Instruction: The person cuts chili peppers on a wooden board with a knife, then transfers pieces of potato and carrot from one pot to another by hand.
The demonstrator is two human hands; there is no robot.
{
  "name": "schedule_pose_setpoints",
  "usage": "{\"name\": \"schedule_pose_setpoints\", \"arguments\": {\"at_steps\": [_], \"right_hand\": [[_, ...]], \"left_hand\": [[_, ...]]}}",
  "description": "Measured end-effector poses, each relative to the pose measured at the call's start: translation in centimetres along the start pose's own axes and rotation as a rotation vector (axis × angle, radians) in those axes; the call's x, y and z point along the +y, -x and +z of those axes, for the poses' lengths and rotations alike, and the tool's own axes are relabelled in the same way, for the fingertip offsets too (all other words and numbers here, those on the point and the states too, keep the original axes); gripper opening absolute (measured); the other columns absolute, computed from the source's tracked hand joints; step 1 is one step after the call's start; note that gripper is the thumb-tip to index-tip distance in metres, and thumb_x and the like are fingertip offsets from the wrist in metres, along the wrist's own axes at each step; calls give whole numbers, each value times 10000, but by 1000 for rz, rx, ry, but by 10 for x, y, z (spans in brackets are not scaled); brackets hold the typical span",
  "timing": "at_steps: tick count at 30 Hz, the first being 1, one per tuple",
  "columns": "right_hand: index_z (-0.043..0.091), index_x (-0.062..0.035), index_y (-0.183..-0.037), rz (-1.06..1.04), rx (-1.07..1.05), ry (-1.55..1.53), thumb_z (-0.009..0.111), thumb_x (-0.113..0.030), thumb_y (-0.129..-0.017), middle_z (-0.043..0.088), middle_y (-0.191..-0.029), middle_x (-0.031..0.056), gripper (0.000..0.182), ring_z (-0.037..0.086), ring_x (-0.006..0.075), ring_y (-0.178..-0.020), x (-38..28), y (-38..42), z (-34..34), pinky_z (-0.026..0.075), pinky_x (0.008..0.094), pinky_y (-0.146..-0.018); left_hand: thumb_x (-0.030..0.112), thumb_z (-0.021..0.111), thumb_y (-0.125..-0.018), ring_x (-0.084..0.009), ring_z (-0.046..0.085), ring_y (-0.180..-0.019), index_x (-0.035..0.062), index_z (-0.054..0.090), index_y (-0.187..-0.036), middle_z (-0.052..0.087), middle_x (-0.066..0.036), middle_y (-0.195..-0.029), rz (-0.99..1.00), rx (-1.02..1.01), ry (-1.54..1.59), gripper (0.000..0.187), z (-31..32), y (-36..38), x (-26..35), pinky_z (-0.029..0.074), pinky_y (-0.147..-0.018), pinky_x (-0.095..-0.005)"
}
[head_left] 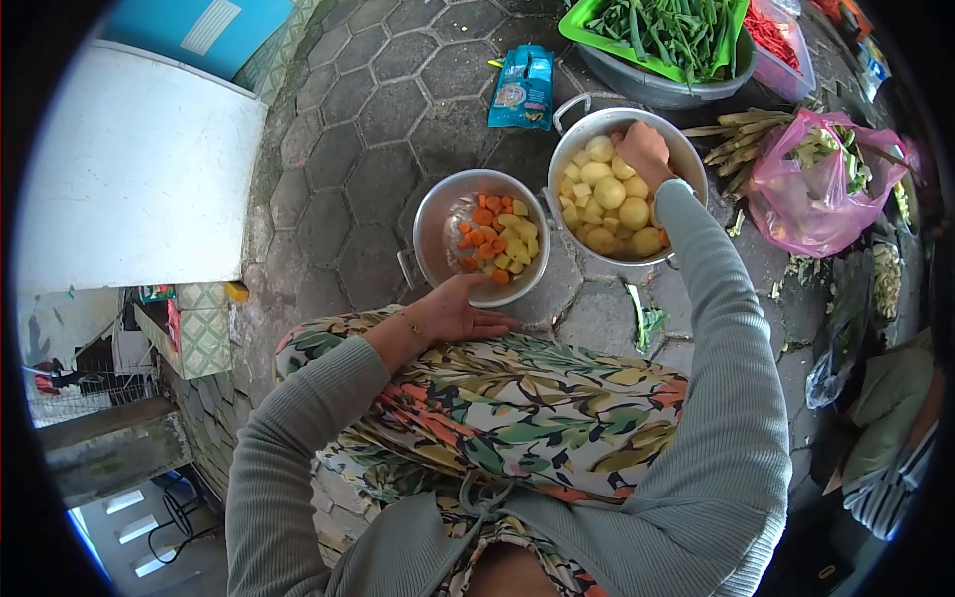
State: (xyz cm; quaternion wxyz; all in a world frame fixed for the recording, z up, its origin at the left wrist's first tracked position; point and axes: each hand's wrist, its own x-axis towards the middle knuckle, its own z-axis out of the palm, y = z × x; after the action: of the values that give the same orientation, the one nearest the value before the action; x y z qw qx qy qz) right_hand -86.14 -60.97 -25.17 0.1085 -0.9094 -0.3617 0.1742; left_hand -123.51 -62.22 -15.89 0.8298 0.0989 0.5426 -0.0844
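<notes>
My left hand [460,310] lies palm up at the near edge of a metal pot [430,239], its fingers stretched out. Inside that pot are orange carrot pieces [479,237] and cut yellow potato pieces [517,239]. My right hand [645,154] reaches into the far side of a larger metal pot [696,164] to the right. Several peeled potatoes [609,193], whole and cut, fill this pot. The fingertips of my right hand are hidden among them, so what they hold cannot be made out.
Beyond the pots lie a blue packet [523,90] and a green tray [741,40] of leafy greens on a grey basin [647,90]. Red chillies [771,38] sit beside it. A pink plastic bag [821,204] stands right. Another person's sleeve [888,403] shows at the right edge.
</notes>
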Motion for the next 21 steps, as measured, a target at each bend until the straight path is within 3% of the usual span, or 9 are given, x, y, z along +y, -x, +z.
{"name": "schedule_pose_setpoints", "arguments": {"at_steps": [6,8,9,11,13,14,16,18,21], "right_hand": [[669,-46,-1016,53,-60,-119,677,-410,-742,649,-1074,170,455,621,316,-1015,1,-7,7,501,389,-867],[673,-24,-981,15,-27,-141,674,-424,-740,660,-1014,186,467,639,311,-955,8,-12,16,511,390,-826],[677,-2,-946,-24,7,-166,671,-438,-738,671,-953,202,484,657,305,-894,14,-15,20,520,391,-784],[653,13,-988,-79,-47,-238,657,-432,-752,669,-913,182,503,652,279,-835,18,-11,8,523,376,-725],[597,-6,-959,-148,-160,-496,587,-375,-818,586,-721,67,395,549,162,-617,7,3,-12,451,305,-504],[541,-88,-819,-39,-500,-782,544,-318,-846,488,-648,6,232,437,100,-536,3,2,-32,353,253,-448],[479,-111,-825,-163,-799,-1111,510,-267,-833,454,-668,-15,159,400,67,-550,-23,37,-70,302,208,-460],[476,-116,-861,-336,-982,-994,512,-259,-814,452,-666,-18,155,416,65,-571,-62,72,-97,318,201,-468],[495,-93,-789,-640,-1116,-615,536,-278,-780,474,-680,-20,191,451,56,-603,-120,105,-84,344,188,-474]], "left_hand": [[271,506,-926,-267,568,-1046,7,303,-1341,497,-186,-1200,241,150,-684,532,52,48,-41,531,-784,-364],[184,548,-898,-239,606,-943,17,370,-1308,563,-133,-1111,681,-114,-1222,477,57,62,-62,526,-740,-354],[184,548,-898,-239,606,-943,17,370,-1308,563,-133,-1111,679,-119,-1219,477,61,72,-71,526,-740,-354],[118,563,-875,-263,623,-865,22,446,-1246,591,-130,-1031,1064,-144,-1543,401,72,99,-83,518,-716,-358],[122,573,-868,-289,619,-848,19,466,-1219,586,-142,-1028,1038,-109,-1603,381,74,117,-79,517,-708,-362],[126,582,-861,-315,614,-831,16,487,-1193,581,-153,-1025,1019,-82,-1676,362,75,124,-78,515,-701,-366],[127,603,-838,-314,612,-838,7,519,-1146,584,-141,-999,1054,68,-1658,341,75,126,-82,509,-683,-374],[114,615,-815,-303,611,-836,0,520,-1128,581,-134,-974,1364,355,-1651,346,78,117,-92,507,-675,-371],[111,608,-811,-302,604,-836,-6,515,-1116,572,-138,-947,1219,267,-1706,339,81,101,-100,503,-671,-369]]}}
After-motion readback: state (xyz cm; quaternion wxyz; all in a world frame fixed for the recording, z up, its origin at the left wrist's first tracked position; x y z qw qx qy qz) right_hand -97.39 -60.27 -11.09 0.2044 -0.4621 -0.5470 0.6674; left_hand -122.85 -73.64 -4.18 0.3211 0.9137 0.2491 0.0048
